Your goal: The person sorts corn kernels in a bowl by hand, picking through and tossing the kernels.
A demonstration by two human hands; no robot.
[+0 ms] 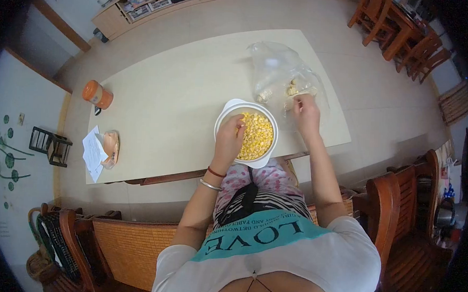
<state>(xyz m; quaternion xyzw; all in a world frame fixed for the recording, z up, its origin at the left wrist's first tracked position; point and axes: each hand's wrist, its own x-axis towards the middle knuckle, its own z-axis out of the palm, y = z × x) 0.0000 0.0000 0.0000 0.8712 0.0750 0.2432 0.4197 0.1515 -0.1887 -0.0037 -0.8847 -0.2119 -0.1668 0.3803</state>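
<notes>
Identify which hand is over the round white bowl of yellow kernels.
The left hand, with a thin red bracelet and shiny silver bangle; the right hand, bare-wristed, is at the crumpled clear plastic bag.

I'm in a home's living room, shown by the wooden bench (136, 246), low cabinet (112, 26), dining chairs (371, 18) and wall decals (9, 159) around me.

White short-sleeved T-shirt (323, 256), lower centre of frame: teal rectangular print panel (258, 240) reads "LOVE" in large black capitals, upside down in frame. Smaller black lines above it, also inverted: "A GIRL", "SHOULD BE TWO THING…", "AND FABULO…"; ends unclear. White printed paper sheets (92, 152), left of frame: text too small to read. Small grey lettering (0, 228) on white wall (25, 188), lower left: illegible.
</notes>
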